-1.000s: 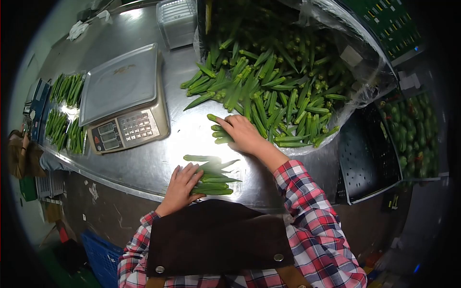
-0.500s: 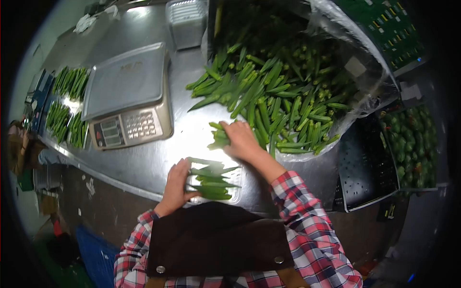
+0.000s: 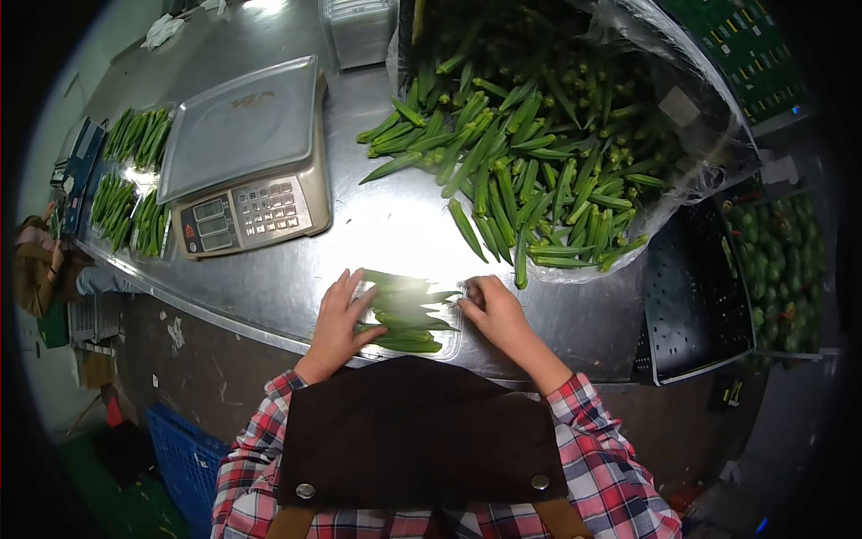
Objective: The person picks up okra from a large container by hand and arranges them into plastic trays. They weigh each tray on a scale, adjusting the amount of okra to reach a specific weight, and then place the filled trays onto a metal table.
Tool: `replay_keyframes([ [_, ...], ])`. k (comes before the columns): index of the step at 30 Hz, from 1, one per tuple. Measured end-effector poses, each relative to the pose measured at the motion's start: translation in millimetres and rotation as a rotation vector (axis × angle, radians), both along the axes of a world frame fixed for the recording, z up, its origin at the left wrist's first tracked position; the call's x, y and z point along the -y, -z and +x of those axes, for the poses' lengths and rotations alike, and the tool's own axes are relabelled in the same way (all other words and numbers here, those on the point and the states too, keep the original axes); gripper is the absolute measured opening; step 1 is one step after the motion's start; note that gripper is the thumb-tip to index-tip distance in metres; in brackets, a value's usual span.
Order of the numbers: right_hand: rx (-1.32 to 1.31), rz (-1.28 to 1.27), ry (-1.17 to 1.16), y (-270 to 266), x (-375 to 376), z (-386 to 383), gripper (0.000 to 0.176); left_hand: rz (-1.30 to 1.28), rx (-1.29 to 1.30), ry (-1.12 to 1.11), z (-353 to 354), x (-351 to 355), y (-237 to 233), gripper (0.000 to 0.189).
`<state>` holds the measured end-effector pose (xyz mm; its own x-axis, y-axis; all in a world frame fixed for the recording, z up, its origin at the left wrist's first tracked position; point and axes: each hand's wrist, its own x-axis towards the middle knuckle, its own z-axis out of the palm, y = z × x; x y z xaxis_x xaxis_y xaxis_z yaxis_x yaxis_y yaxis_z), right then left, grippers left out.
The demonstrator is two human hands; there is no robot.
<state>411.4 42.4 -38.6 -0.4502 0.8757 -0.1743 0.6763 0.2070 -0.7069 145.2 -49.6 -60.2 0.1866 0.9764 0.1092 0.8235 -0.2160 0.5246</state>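
Observation:
Green okra pods (image 3: 409, 320) lie side by side in a clear plastic tray (image 3: 452, 340) at the table's near edge, partly washed out by glare. On their left ends rests my left hand (image 3: 336, 322), fingers spread and thumb touching the lower pods. My right hand (image 3: 499, 316) is at the tray's right side, fingers curled, with thumb and forefinger at the pointed tip of one pod. Beyond it, a large heap of loose okra (image 3: 530, 180) spills from a plastic-lined container onto the metal table (image 3: 368, 211).
A digital scale (image 3: 247, 162) stands to the left, with filled okra trays (image 3: 135, 184) beyond it. Stacked clear trays (image 3: 359, 36) are at the back. A black crate (image 3: 700, 296) and a crate of dark green produce (image 3: 777, 278) sit right. Another person (image 3: 40, 260) is far left.
My right hand has come down from beside the heap to the tray's right side, and the okra bunch it held is no longer in it. The left hand stays at the pods with fingers more spread.

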Motion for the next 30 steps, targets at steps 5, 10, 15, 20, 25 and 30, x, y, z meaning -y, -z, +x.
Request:
replay_keyframes([
  [5,-0.071,0.108,0.110,19,18,15,0.027,-0.010,0.063,-0.105,-5,-2,-11,0.077],
  [10,0.119,0.457,0.154,16,-28,-5,0.016,-0.054,0.128,-0.299,-12,18,7,0.069],
  [15,0.336,0.481,0.083,50,-56,-9,0.015,-0.433,0.492,-0.615,-9,8,11,0.052],
  [20,0.243,0.455,0.072,25,-52,2,0.016,-0.375,0.396,-0.583,1,0,21,0.044],
  [25,0.411,0.351,0.033,40,-51,-5,0.019,-0.245,0.437,-0.604,7,3,28,0.040],
  [30,-0.192,0.199,0.185,25,-53,2,0.016,-0.318,0.683,-0.662,-3,2,35,0.040],
])
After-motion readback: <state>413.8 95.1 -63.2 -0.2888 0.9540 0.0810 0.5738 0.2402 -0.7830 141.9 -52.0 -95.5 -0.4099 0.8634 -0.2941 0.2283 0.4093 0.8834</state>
